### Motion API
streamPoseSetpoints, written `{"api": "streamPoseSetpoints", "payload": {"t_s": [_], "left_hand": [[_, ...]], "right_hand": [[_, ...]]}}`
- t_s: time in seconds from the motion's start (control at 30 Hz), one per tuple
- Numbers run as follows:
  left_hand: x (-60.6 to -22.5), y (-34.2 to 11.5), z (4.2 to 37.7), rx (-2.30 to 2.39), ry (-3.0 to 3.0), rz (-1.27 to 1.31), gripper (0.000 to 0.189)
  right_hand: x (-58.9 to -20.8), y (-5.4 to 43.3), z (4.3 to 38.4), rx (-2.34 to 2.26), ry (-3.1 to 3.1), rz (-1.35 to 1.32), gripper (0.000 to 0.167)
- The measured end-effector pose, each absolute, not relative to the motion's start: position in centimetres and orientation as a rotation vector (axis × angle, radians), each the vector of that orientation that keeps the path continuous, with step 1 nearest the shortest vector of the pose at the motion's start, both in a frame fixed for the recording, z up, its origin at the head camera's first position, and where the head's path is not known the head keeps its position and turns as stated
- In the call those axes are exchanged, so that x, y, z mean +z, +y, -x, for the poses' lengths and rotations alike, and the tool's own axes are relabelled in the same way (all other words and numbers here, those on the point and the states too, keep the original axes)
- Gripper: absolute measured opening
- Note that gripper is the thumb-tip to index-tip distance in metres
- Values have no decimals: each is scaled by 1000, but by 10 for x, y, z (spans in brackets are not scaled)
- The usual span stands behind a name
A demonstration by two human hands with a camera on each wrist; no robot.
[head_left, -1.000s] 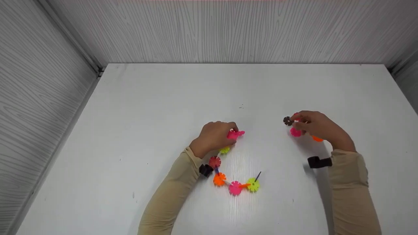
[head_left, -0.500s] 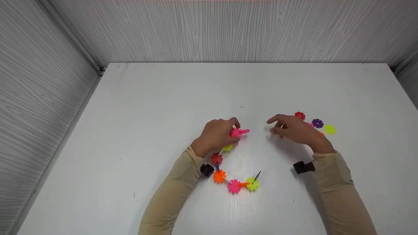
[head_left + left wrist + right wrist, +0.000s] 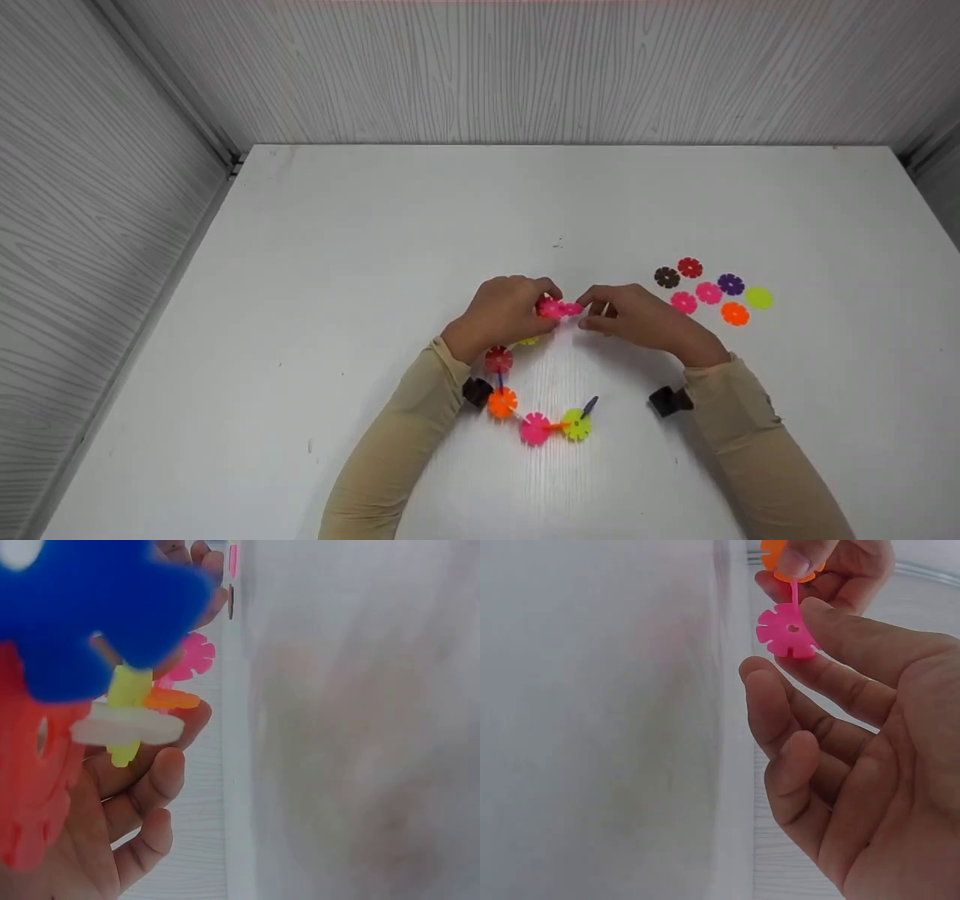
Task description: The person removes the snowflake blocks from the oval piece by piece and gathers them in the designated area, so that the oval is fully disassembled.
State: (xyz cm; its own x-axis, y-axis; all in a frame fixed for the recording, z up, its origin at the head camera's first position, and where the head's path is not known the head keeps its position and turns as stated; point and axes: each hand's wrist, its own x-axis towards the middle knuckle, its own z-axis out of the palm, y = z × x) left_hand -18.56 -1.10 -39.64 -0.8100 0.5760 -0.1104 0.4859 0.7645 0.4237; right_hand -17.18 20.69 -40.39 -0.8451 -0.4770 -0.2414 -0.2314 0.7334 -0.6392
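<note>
My left hand (image 3: 510,311) pinches the upper end of a chain of notched plastic discs slotted together; in the right wrist view its thumb lies on an orange disc (image 3: 774,553). At that end is a pink disc (image 3: 786,631). My right hand (image 3: 637,319) takes this pink disc by its edge between thumb and forefinger, the other fingers loosely curled. Below the left hand the chain curves over the table through a red disc (image 3: 499,359), another orange disc (image 3: 502,403) and a lower pink disc (image 3: 535,429) to a yellow disc (image 3: 577,425) with a dark blue one (image 3: 589,406).
Several loose discs lie right of the hands: brown (image 3: 667,277), red (image 3: 690,268), purple (image 3: 731,284), yellow (image 3: 759,298), orange (image 3: 735,313) and pink (image 3: 683,303). The white table (image 3: 375,217) meets a wood-grain panel (image 3: 480,75) at the back.
My right hand has moved left from the loose discs to the pink disc at the chain's end. The left hand, still holding the chain, has shifted slightly right.
</note>
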Motion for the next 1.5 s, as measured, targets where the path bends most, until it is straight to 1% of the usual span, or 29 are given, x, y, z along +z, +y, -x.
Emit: {"api": "streamPoseSetpoints", "payload": {"t_s": [0.3, 0.67, 0.83, 0.97, 1.1, 1.27, 1.5], "left_hand": [[-393, -9, 181, 611, 2668, -924, 39], [-393, -11, 180, 616, 2651, -929, 38], [-395, -12, 182, 612, 2629, -969, 35], [-398, -14, 185, 623, 2604, -985, 34], [-400, -18, 189, 641, 2603, -940, 35], [-403, -19, 191, 635, 2586, -878, 38], [-406, -21, 192, 599, 2591, -826, 38]], "right_hand": [[-406, 199, 168, -818, 2642, 636, 20], [-405, 196, 166, -790, 2693, 714, 18], [-404, 198, 166, -782, 2707, 802, 14], [-403, 201, 167, -773, 2685, 861, 17], [-402, 207, 168, -768, 2670, 790, 25], [-400, 214, 172, -770, 2659, 596, 31], [-399, 228, 178, -817, 2643, 453, 28]]}}
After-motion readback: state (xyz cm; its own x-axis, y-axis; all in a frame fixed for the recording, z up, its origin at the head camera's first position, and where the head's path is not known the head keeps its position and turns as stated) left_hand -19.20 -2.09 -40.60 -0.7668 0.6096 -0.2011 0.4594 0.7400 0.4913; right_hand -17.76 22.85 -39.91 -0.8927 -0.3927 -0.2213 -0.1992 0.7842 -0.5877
